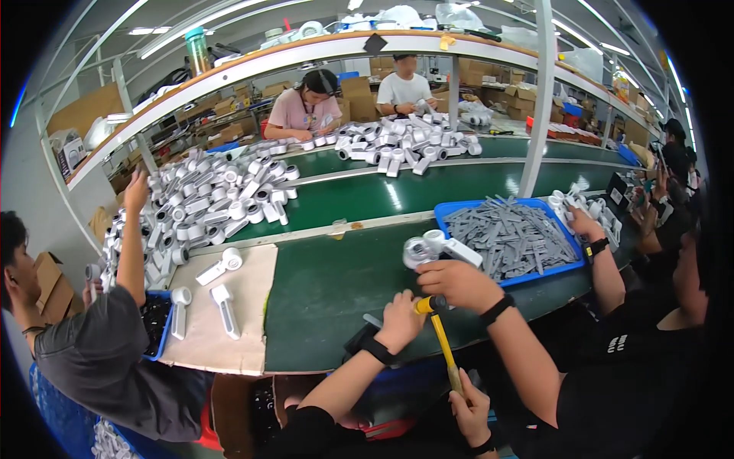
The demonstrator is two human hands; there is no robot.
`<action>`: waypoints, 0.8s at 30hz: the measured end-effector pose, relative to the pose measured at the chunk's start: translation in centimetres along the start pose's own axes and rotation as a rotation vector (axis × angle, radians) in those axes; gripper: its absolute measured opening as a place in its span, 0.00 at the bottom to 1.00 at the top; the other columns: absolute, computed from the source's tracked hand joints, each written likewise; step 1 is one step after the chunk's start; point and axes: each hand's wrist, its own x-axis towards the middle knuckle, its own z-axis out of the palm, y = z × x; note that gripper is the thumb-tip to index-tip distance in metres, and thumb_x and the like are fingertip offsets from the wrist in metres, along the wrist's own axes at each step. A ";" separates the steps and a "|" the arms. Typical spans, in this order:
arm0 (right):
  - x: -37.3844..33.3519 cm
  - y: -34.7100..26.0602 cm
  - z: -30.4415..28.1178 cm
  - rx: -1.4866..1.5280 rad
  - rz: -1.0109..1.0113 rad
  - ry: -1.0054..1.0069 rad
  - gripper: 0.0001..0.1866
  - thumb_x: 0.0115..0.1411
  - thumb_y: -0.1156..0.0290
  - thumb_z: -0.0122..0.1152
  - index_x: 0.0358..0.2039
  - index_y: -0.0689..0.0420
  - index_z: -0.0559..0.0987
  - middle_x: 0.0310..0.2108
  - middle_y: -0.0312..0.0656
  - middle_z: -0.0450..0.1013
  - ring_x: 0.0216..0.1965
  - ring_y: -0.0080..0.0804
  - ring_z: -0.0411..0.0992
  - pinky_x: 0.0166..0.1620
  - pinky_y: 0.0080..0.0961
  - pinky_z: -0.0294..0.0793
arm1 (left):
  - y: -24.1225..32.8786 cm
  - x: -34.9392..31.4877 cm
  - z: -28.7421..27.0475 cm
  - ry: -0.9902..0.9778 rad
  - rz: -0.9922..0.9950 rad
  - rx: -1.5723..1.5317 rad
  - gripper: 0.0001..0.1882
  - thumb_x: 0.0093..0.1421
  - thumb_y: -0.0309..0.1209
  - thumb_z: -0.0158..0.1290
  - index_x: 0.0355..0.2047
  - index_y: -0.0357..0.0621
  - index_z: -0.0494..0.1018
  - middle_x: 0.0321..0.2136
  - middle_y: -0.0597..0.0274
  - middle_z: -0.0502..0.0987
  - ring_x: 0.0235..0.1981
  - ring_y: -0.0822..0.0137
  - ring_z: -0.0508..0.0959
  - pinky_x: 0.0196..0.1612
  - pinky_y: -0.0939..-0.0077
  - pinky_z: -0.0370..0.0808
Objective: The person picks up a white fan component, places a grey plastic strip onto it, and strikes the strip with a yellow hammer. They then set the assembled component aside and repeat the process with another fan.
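My left hand point(401, 324), with a black band at the wrist, is over the near edge of the green bench, fingers curled and closed. Whatever it grips is hidden by the fingers; a thin grey piece point(372, 320) and a dark object point(358, 340) are beside it. Lower and to the right, my right hand point(471, 407) is closed around the yellow handle of a small mallet point(443, 336). The mallet's yellow-and-black head is raised right against my left fingertips. Just beyond, a co-worker's hand point(457, 284) holds white round-headed devices point(451, 249), like handheld fans.
A blue tray point(508, 281) of grey strips stands at right, a co-worker's watch-wearing arm point(608, 264) beyond it. Several white devices lie on a cardboard sheet point(252, 306) at left, below a large pile point(206, 191). Another co-worker point(107, 344) sits left.
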 end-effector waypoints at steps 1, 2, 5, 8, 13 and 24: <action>-0.3 0.0 0.1 0.005 -0.041 -0.037 0.28 0.59 0.82 0.60 0.61 0.65 0.71 0.25 0.36 0.74 0.21 0.17 0.67 0.26 0.16 0.66 | -2.6 -0.1 4.0 0.106 0.029 0.050 0.17 0.52 0.36 0.62 0.39 0.43 0.73 0.38 0.51 0.75 0.39 0.46 0.77 0.38 0.54 0.75; -0.7 0.6 -0.5 -0.012 -0.060 -0.032 0.29 0.59 0.82 0.58 0.63 0.63 0.70 0.24 0.34 0.73 0.19 0.14 0.66 0.23 0.13 0.65 | -1.1 -0.2 4.9 0.208 0.154 0.043 0.17 0.52 0.38 0.61 0.39 0.44 0.73 0.35 0.51 0.76 0.37 0.46 0.78 0.36 0.56 0.75; -1.7 0.8 -1.5 0.007 -0.016 -0.003 0.29 0.59 0.83 0.58 0.62 0.63 0.71 0.24 0.35 0.74 0.19 0.15 0.67 0.23 0.13 0.66 | 0.6 -0.4 5.7 0.175 -0.008 0.009 0.16 0.51 0.39 0.62 0.35 0.44 0.74 0.33 0.52 0.76 0.37 0.50 0.78 0.35 0.56 0.75; -1.8 0.3 -2.1 -0.007 0.012 0.008 0.29 0.58 0.84 0.58 0.62 0.63 0.71 0.24 0.35 0.74 0.19 0.16 0.67 0.23 0.14 0.66 | 0.7 -1.1 4.3 0.039 0.098 0.092 0.10 0.54 0.35 0.58 0.31 0.42 0.75 0.28 0.55 0.75 0.31 0.52 0.78 0.34 0.57 0.75; -0.9 0.5 -1.8 0.046 0.029 0.009 0.29 0.59 0.84 0.58 0.63 0.64 0.70 0.24 0.34 0.73 0.19 0.15 0.66 0.23 0.14 0.65 | 1.2 0.0 1.7 0.112 0.063 0.157 0.18 0.48 0.37 0.64 0.38 0.46 0.76 0.41 0.54 0.74 0.43 0.52 0.76 0.37 0.58 0.76; -0.6 0.2 0.1 0.081 0.028 -0.059 0.28 0.58 0.83 0.61 0.61 0.63 0.72 0.24 0.35 0.72 0.20 0.16 0.66 0.25 0.16 0.65 | -4.6 -0.8 1.5 0.134 0.094 -0.072 0.15 0.46 0.29 0.65 0.36 0.46 0.77 0.57 0.36 0.64 0.59 0.37 0.62 0.58 0.49 0.68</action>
